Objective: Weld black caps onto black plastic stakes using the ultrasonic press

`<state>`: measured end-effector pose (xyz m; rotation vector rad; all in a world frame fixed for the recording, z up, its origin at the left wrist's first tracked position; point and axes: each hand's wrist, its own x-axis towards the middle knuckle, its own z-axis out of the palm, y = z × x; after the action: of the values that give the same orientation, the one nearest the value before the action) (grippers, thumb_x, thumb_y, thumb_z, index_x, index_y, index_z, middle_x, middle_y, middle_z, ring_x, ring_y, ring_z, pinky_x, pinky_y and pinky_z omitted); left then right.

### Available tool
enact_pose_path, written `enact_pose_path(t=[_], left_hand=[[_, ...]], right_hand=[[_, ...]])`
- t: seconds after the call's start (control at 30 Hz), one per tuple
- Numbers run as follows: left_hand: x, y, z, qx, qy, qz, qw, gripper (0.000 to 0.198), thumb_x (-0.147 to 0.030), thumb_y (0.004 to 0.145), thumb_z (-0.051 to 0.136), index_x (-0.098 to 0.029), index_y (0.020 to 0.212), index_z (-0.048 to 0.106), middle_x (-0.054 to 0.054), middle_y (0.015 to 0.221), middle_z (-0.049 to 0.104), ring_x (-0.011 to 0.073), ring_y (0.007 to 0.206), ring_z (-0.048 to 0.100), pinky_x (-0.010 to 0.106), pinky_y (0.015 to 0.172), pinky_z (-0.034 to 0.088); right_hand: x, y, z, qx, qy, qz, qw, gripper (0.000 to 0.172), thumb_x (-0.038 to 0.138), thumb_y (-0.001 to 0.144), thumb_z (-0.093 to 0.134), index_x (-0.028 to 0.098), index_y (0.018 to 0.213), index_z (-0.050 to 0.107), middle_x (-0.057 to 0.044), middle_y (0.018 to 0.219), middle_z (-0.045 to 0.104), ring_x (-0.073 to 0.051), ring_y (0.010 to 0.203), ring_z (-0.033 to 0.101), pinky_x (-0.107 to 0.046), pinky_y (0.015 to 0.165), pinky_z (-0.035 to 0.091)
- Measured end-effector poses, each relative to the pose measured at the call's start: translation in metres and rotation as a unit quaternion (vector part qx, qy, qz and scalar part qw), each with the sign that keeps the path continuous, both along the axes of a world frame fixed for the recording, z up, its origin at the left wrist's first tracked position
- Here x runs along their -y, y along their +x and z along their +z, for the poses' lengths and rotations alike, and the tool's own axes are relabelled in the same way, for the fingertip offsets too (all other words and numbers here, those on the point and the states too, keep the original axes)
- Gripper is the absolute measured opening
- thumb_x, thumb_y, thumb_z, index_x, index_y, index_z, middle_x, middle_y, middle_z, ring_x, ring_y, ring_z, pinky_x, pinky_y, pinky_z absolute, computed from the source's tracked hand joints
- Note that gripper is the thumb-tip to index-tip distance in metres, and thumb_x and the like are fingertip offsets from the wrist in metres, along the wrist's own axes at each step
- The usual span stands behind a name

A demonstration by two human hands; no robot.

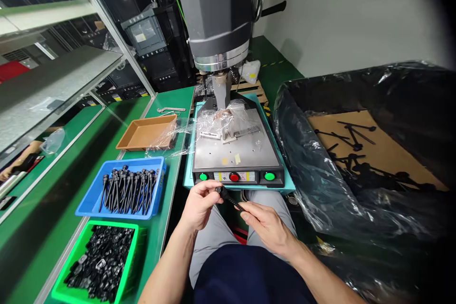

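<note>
Both my hands hold one slim black plastic pin [230, 198] over my lap, just in front of the press machine. My left hand [200, 203] pinches its thicker head end between thumb and fingers. My right hand [268, 224] grips the thin tail end. The machine's front panel [238, 176] shows two green buttons and a red one. Its fixture [228, 128] sits on the grey base plate under crumpled clear plastic, below the horn [221, 89].
On the green bench to my left stand a blue tray [89, 204] of black pins, a green tray [130, 266] of small black parts and a brown tray [147, 134]. To my right is a plastic-lined box [306, 152] with finished black pins on cardboard [374, 145].
</note>
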<state>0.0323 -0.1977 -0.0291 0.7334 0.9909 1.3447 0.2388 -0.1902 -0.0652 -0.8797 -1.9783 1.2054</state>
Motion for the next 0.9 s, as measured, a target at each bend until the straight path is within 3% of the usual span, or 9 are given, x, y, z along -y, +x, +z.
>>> enact_pose_path(t=[0.23, 0.4, 0.6, 0.7, 0.8, 0.9], left_hand=[[-0.003, 0.008, 0.005, -0.028, -0.010, 0.020, 0.999, 0.037, -0.034, 0.055, 0.089, -0.017, 0.086, 0.077, 0.005, 0.085, 0.068, 0.0091, 0.058, 0.057, 0.024, 0.056, 0.046], [-0.002, 0.004, 0.007, 0.010, -0.015, -0.013, 1.000, 0.032, -0.030, 0.057, 0.089, -0.018, 0.084, 0.078, 0.005, 0.088, 0.069, 0.0112, 0.064, 0.062, 0.023, 0.057, 0.051], [0.001, -0.002, 0.004, 0.017, -0.036, -0.040, 0.998, 0.032, -0.029, 0.061, 0.087, -0.017, 0.089, 0.077, 0.007, 0.090, 0.070, 0.0129, 0.065, 0.065, 0.024, 0.057, 0.052], [0.002, -0.004, 0.001, 0.008, -0.044, -0.055, 0.997, 0.032, -0.029, 0.064, 0.086, -0.016, 0.091, 0.077, 0.008, 0.089, 0.071, 0.0151, 0.071, 0.066, 0.023, 0.058, 0.052], [0.002, -0.001, -0.001, 0.012, -0.036, -0.069, 0.997, 0.035, -0.032, 0.065, 0.085, -0.017, 0.095, 0.076, 0.009, 0.089, 0.072, 0.0175, 0.077, 0.067, 0.025, 0.062, 0.053], [0.001, 0.006, -0.002, 0.022, -0.007, -0.085, 0.996, 0.040, -0.036, 0.066, 0.084, -0.018, 0.101, 0.076, 0.010, 0.091, 0.073, 0.0204, 0.084, 0.067, 0.029, 0.069, 0.054]], right_hand=[[0.000, 0.004, -0.001, -0.015, -0.021, 0.003, 1.000, 0.031, 0.039, 0.098, 0.044, 0.021, 0.107, 0.068, -0.006, 0.081, 0.064, -0.018, 0.071, 0.058, -0.029, 0.065, 0.047], [0.003, 0.003, -0.007, -0.061, -0.141, 0.025, 0.988, 0.041, 0.050, 0.096, 0.046, 0.017, 0.106, 0.068, -0.001, 0.068, 0.055, -0.014, 0.061, 0.050, -0.027, 0.058, 0.042], [0.012, -0.005, -0.009, -0.213, -0.350, 0.053, 0.910, 0.049, 0.058, 0.090, 0.054, 0.011, 0.099, 0.066, 0.006, 0.051, 0.037, -0.009, 0.048, 0.030, -0.025, 0.049, 0.028], [0.014, -0.006, -0.006, -0.232, -0.399, 0.061, 0.885, 0.049, 0.059, 0.088, 0.058, 0.011, 0.097, 0.066, 0.007, 0.050, 0.035, -0.008, 0.046, 0.024, -0.023, 0.046, 0.021], [0.014, -0.006, -0.011, -0.210, -0.371, 0.057, 0.903, 0.050, 0.059, 0.089, 0.056, 0.011, 0.098, 0.065, 0.006, 0.052, 0.038, -0.009, 0.048, 0.028, -0.024, 0.047, 0.025], [0.011, -0.011, -0.025, -0.155, -0.302, 0.049, 0.939, 0.045, 0.057, 0.093, 0.051, 0.014, 0.098, 0.064, 0.001, 0.061, 0.052, -0.011, 0.054, 0.040, -0.024, 0.052, 0.035]])
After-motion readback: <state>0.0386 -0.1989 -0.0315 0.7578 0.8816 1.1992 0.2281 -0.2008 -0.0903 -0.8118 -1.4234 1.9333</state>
